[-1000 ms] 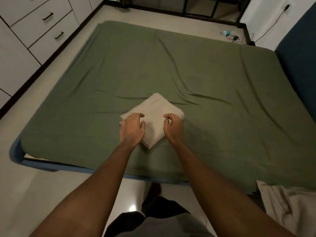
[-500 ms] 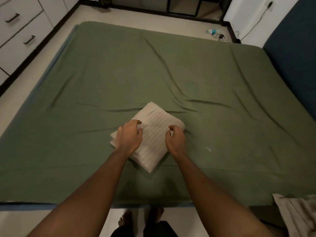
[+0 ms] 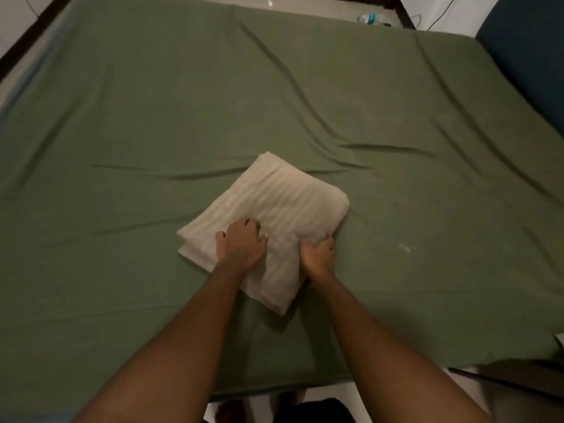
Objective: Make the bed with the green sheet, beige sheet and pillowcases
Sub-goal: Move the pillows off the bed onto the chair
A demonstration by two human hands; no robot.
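- Sheets: the green sheet [image 3: 152, 117] is spread over the whole bed, a bit wrinkly. The beige sheet [image 3: 274, 203] sits on it as a folded square, roughly mid-bed and closer to the near edge.
- Left hand [image 3: 241, 244] is palm-down on top of the folded beige sheet, fingers bent with the tips on the fabric. Honestly can't tell if it's pinching any.
- Right hand [image 3: 317, 254] grips its right edge, fingers curled round it.
- Blue headboard [image 3: 534, 56] on the right, bottle [image 3: 369, 18] on the floor beyond the bed.
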